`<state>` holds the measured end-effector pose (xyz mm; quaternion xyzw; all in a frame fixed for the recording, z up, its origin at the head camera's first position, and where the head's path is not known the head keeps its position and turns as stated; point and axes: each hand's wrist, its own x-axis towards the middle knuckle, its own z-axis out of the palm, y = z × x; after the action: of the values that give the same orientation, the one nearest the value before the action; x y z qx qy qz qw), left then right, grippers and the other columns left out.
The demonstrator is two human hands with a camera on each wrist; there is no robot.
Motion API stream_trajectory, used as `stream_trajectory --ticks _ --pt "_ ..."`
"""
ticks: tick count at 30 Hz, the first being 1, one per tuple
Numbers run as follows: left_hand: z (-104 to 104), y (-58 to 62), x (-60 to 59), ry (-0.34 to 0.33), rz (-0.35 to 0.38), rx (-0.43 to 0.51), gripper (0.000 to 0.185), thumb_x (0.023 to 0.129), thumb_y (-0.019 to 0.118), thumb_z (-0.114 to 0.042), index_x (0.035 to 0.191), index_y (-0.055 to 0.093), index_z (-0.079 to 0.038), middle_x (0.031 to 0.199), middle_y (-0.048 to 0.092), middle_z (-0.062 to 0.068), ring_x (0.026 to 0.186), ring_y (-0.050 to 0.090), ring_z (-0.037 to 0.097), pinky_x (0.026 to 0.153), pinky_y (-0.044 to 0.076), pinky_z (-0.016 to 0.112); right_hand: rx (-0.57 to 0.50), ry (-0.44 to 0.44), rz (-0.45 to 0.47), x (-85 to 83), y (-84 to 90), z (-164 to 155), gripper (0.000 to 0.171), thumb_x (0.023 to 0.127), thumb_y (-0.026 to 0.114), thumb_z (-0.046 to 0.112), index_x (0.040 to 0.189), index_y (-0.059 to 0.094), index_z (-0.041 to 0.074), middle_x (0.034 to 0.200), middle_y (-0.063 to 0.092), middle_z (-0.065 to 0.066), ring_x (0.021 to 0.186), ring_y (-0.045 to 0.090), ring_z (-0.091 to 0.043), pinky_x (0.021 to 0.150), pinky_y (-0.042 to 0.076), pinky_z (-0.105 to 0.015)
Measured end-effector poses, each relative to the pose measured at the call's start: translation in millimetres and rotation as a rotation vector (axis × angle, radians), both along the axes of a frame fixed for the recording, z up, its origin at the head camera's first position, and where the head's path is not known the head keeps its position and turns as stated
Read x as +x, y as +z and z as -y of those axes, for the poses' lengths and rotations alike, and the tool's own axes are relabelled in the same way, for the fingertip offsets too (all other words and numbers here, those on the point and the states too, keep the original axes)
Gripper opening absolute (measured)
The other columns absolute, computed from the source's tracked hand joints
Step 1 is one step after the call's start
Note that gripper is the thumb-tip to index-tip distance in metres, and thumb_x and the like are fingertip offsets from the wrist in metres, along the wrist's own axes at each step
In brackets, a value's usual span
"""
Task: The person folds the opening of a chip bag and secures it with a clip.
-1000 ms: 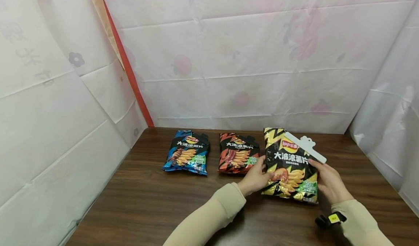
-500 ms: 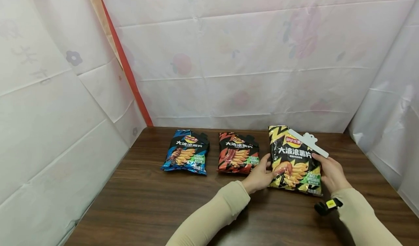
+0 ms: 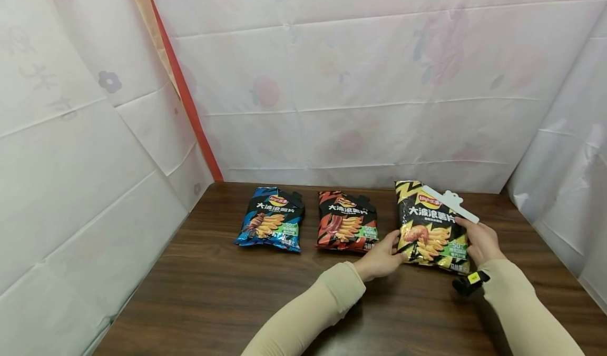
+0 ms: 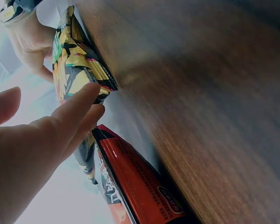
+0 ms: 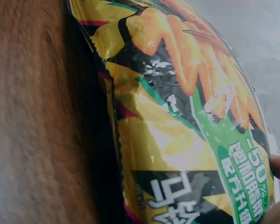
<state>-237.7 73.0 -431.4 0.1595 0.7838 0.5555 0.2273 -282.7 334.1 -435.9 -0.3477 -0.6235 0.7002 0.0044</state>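
A yellow-and-black bag of chips (image 3: 429, 227) stands leaning back at the right of the table, with a white clip (image 3: 450, 203) across its folded top right corner. My right hand (image 3: 481, 243) holds its right edge, thumb on the front just below the clip. In the right wrist view, the bag's lower front (image 5: 168, 140) fills most of the frame. My left hand (image 3: 379, 258) is at the bag's lower left edge; the left wrist view shows its fingers (image 4: 79, 109) straight, tips at the bag (image 4: 79, 60), and the thumb held apart.
Two more chip bags stand to the left: a red-and-black one (image 3: 346, 221) and a blue-and-black one (image 3: 271, 221), each with a black clip at its top right. They stand on a brown wooden table (image 3: 213, 293), with white patterned sheets (image 3: 332, 82) behind and beside it.
The yellow bag has moved back and slightly right, away from me, with both hands following it. The left thumb has come off the bag's front. The red and blue bags have stayed put.
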Motion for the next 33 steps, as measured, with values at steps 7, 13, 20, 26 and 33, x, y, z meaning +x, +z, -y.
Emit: stream_trajectory --ticks 7,13,20,26,33 --pt "-4 -2.5 -0.8 -0.009 -0.038 -0.033 0.063 0.099 0.057 -0.017 0.155 0.029 -0.013 0.156 0.038 0.009 0.138 0.045 0.03 0.108 0.042 0.036 0.048 -0.022 0.035 -11.6 -5.7 -2 0.071 0.087 0.071 0.025 0.144 0.029 0.021 0.162 0.01 0.0 0.144 0.016 -0.016 0.119 0.023 -0.034" --pt "-5 -3.3 -1.1 -0.005 -0.044 -0.044 0.063 0.099 0.058 -0.018 0.155 0.029 -0.014 0.155 0.039 0.009 0.138 0.045 0.029 0.109 0.041 0.036 0.061 0.012 0.048 -15.4 -10.3 -5 0.094 0.088 0.07 0.024 0.157 0.008 0.006 0.165 0.001 -0.007 0.148 0.01 -0.021 0.121 0.02 -0.039" --pt "-4 -2.6 -1.5 -0.016 -0.035 -0.025 0.064 0.098 0.058 -0.015 0.155 0.028 -0.012 0.156 0.037 0.011 0.14 0.042 0.029 0.11 0.04 0.035 0.091 0.089 0.042 -13.5 -11.2 -6 0.096 0.091 0.065 0.025 0.156 -0.001 0.001 0.165 -0.009 -0.012 0.152 -0.002 -0.031 0.122 0.016 -0.047" --pt "-4 -2.9 -3.2 -0.022 -0.012 -0.006 0.065 0.098 0.057 -0.015 0.156 0.026 -0.013 0.158 0.034 0.01 0.141 0.041 0.028 0.11 0.04 0.036 0.149 0.159 0.044 -10.2 -8.2 -6 0.094 0.094 0.06 0.03 0.154 -0.003 -0.006 0.163 -0.011 -0.021 0.15 -0.002 -0.04 0.121 0.016 -0.051" --pt "-4 -3.5 -5.0 -0.029 0.004 0.049 0.065 0.099 0.056 -0.012 0.156 0.025 -0.009 0.159 0.031 0.01 0.142 0.039 0.028 0.111 0.039 0.036 0.21 0.251 0.065 -2.1 2.7 -5 0.098 0.097 0.051 0.04 0.151 -0.017 -0.004 0.16 -0.019 -0.024 0.149 -0.002 -0.045 0.12 0.015 -0.055"
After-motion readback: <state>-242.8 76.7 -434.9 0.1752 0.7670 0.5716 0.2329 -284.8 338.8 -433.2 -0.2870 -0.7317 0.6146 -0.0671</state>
